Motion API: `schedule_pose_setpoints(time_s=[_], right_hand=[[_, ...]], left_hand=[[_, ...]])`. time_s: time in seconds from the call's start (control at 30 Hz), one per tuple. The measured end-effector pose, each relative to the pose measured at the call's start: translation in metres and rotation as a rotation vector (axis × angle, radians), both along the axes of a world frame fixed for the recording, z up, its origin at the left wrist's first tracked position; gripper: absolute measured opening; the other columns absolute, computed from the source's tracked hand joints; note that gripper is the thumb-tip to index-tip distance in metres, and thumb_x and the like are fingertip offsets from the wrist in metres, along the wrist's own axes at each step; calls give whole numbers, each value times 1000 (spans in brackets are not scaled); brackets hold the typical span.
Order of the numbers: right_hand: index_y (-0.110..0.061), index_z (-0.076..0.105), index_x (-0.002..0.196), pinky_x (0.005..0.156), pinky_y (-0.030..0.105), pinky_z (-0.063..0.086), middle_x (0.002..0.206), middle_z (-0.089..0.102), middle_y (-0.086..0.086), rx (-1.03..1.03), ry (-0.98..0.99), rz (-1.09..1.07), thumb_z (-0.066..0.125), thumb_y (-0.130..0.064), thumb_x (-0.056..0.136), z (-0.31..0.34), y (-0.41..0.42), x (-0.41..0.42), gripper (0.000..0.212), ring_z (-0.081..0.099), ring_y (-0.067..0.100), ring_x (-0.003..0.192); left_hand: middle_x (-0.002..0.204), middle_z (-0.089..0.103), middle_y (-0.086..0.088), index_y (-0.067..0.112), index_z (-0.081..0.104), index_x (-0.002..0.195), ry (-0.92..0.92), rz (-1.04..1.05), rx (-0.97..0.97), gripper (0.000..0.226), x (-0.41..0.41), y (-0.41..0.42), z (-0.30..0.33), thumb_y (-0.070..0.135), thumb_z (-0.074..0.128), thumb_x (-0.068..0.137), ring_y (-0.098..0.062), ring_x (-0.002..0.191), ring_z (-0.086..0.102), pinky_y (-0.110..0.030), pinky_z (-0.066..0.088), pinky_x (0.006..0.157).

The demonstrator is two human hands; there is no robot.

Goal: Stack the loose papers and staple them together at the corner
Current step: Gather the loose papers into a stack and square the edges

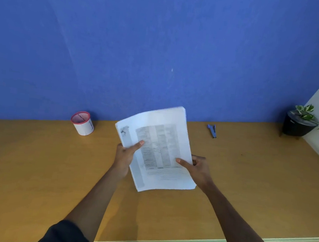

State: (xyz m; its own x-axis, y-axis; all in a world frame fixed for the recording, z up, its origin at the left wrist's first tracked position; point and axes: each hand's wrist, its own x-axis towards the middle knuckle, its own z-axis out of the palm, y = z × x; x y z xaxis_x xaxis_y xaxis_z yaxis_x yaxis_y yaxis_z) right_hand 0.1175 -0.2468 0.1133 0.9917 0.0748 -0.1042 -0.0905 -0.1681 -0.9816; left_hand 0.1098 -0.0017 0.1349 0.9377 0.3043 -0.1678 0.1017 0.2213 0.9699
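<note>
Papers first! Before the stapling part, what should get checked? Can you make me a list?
1. Papers held by both hands: ok, left hand and right hand each grip a side.
2. Sheets lined up at the edges: not ok, the top and left edges look fanned.
3. Stapler within sight: ok, it lies on the desk to the right, near the wall.
4. Stapler loaded: cannot tell.
5. A hand free to take it: not ok, both hold the stack.
</note>
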Motion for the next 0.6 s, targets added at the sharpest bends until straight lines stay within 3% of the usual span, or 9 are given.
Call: schedule_pose_setpoints(time_s=[0.07, 0.17, 0.23, 0.33, 0.47, 0.6], right_hand=[[-8, 80, 91, 62, 19, 55, 88, 80, -3, 53, 11, -12, 82, -19, 80, 1, -5, -1, 16, 75, 10, 78], [-6, 78, 100, 77, 29, 59, 99, 79, 6, 248, 134, -51, 82, -15, 79, -1, -6, -1, 23, 75, 22, 89], [-2, 73, 109, 89, 37, 58, 107, 77, 11, 410, 219, -78, 80, -10, 79, 0, -2, -2, 31, 72, 26, 98], [-1, 66, 122, 92, 38, 56, 117, 74, 11, 568, 275, -64, 75, -7, 83, 2, 2, -6, 40, 70, 27, 110], [-7, 67, 120, 96, 45, 55, 120, 73, 9, 543, 247, 64, 70, -6, 89, 5, 19, -19, 32, 68, 27, 114], [-16, 66, 117, 93, 48, 56, 118, 74, 5, 501, 171, 29, 72, -8, 88, 8, 34, -22, 30, 69, 24, 111]], left_hand=[[112, 76, -2, 16, 73, 109, -16, 25, -91, 26, 2, 11, 4, 8, 75, 85, -22, 107, 71, -48, 54, 97], [122, 72, -6, 15, 67, 125, -31, 28, -207, 40, 4, 21, 8, 9, 74, 86, -28, 117, 66, -52, 51, 100], [124, 71, -6, 17, 64, 128, -28, 39, -247, 41, 3, 25, 9, 10, 72, 88, -29, 119, 64, -53, 50, 101], [128, 69, -8, 20, 64, 127, -30, 43, -328, 38, 0, 29, 8, 10, 69, 91, -30, 121, 62, -55, 48, 103], [134, 64, -11, 20, 58, 136, -67, 4, -436, 46, -2, 26, 4, 12, 67, 92, -33, 125, 59, -59, 46, 104], [137, 62, -12, 20, 57, 137, -99, -27, -430, 49, -7, 21, 5, 14, 69, 91, -34, 127, 58, -60, 45, 104]])
